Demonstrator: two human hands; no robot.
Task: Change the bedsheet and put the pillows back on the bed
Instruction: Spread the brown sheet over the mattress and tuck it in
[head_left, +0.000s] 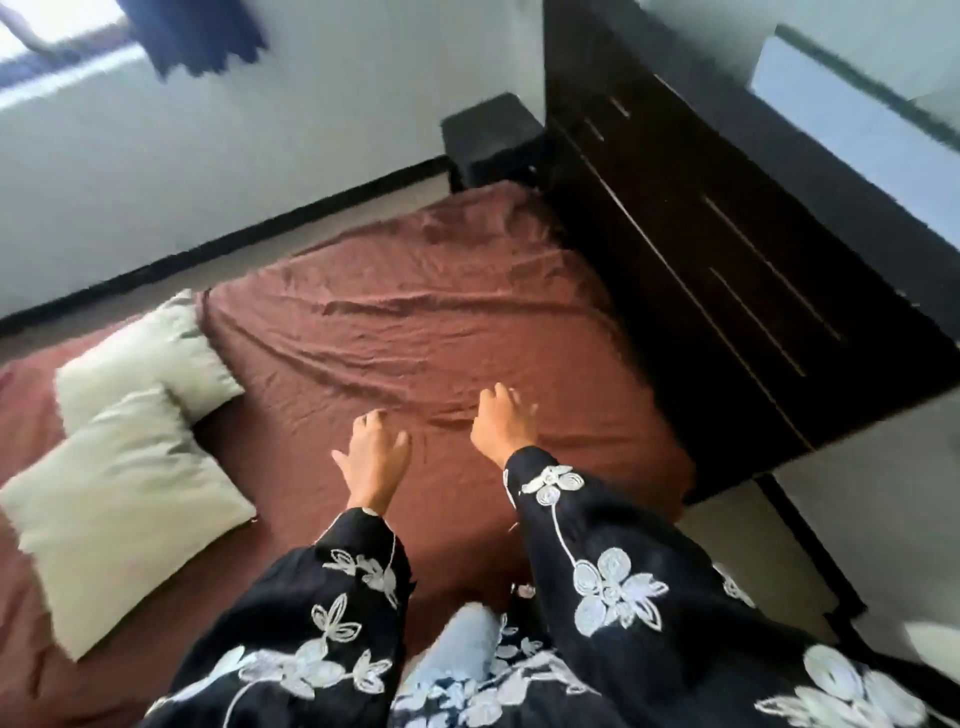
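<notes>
I am stretching both hands over the brown bedsheet (415, 322), which is lying wrinkled across the mattress. My left hand (376, 457) is spreading its thumb and bending its fingers loosely, gripping nothing. My right hand (501, 426), at its two o'clock, is curling its fingers down onto a crease; I cannot tell whether it is pinching cloth. At nine o'clock a near pillow (124, 499) and a far pillow (140, 358) are lying on the sheet, touching. The dark headboard (701, 234) is standing at two o'clock.
</notes>
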